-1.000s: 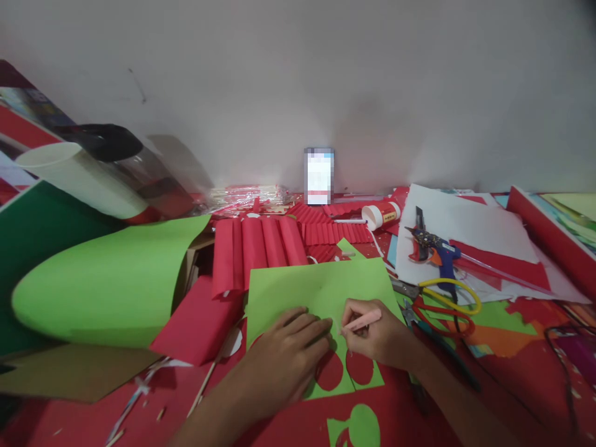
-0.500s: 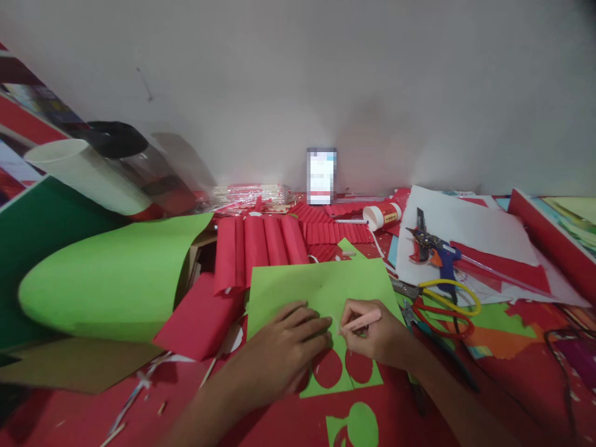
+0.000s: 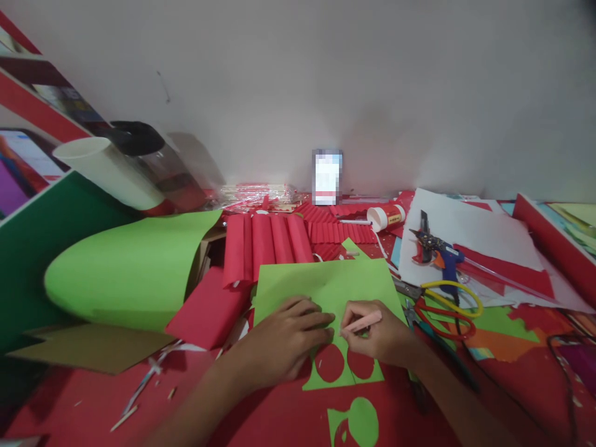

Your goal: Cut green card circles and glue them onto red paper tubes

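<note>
A light green paper sheet (image 3: 326, 282) lies on the red table in front of me, with round holes cut from its near edge. My left hand (image 3: 284, 341) presses flat on it, fingers stretched toward the right. Just beside it my right hand (image 3: 377, 335) is closed around a pink pen (image 3: 361, 323), its tip resting on the green sheet close to my left fingertips. A green scrap with a cut-out (image 3: 354, 425) sits nearer to me.
Pleated red paper (image 3: 267, 245) lies behind the sheet. A curled green sheet (image 3: 125, 273), a white cup (image 3: 109, 171) and brown card (image 3: 93, 347) are at left. A glue bottle (image 3: 384, 217), blue glue gun (image 3: 442, 257), scissors (image 3: 447, 298) and white paper (image 3: 475, 233) are at right.
The view has drifted a little to the left, so everything sits slightly further right. Both hands stay on the green sheet with the pen tip in nearly the same spot.
</note>
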`<state>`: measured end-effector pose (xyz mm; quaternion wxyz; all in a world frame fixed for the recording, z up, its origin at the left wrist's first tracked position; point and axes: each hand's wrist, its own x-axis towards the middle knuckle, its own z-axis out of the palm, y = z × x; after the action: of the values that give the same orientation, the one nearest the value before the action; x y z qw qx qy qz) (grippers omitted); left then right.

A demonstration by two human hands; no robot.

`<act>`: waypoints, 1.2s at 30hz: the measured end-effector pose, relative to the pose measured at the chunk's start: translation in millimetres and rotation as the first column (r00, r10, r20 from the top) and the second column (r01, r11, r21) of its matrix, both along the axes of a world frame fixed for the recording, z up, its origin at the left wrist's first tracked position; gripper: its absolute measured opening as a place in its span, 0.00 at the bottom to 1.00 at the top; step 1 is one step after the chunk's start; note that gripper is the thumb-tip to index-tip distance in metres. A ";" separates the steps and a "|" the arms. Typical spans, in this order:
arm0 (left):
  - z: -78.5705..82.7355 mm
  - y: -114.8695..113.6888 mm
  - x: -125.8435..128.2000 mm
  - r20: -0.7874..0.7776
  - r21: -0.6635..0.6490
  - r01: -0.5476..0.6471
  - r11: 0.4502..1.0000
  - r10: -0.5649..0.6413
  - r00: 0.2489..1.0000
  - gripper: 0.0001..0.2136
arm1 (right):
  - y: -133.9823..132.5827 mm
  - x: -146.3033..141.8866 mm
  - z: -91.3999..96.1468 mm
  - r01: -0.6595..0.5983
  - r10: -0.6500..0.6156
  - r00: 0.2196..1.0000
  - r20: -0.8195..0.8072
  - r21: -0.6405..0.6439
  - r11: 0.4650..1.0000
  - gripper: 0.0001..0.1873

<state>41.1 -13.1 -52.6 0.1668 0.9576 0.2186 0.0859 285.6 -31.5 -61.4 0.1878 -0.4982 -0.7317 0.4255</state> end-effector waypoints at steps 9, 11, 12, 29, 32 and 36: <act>0.3 3.0 -1.8 0.029 -0.045 0.016 0.999 -0.015 0.999 0.18 | 0.2 0.5 -1.5 0.018 -0.019 1.000 -0.015 -0.043 0.999 0.04; -0.3 3.5 -2.0 0.038 -0.051 0.017 0.999 -0.015 0.999 0.19 | 0.2 -0.3 0.2 -0.002 0.001 1.000 -0.023 -0.019 1.000 0.03; -0.5 3.6 -2.1 0.038 -0.055 0.017 0.998 -0.014 0.999 0.19 | 0.2 -0.4 1.0 -0.009 0.008 1.000 -0.027 -0.014 1.000 0.03; -0.6 4.0 -3.2 0.025 -0.090 0.029 0.995 -0.027 0.999 0.20 | 0.4 3.2 1.7 0.020 -0.032 0.994 -0.101 -0.119 0.993 0.03; 0.1 4.7 -3.3 0.024 -0.097 0.034 0.995 -0.032 0.999 0.20 | 0.1 2.6 2.7 0.005 -0.013 0.996 -0.092 -0.091 0.996 0.03; 0.7 5.3 -3.3 0.040 -0.098 0.036 0.995 -0.032 0.999 0.20 | -0.5 1.2 4.4 -0.016 0.012 0.996 -0.084 -0.046 0.999 0.04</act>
<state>37.8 -7.7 -52.0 0.2196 0.9499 0.2030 0.0904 286.9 -32.0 -57.1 0.2035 -0.4789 -0.7167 0.4642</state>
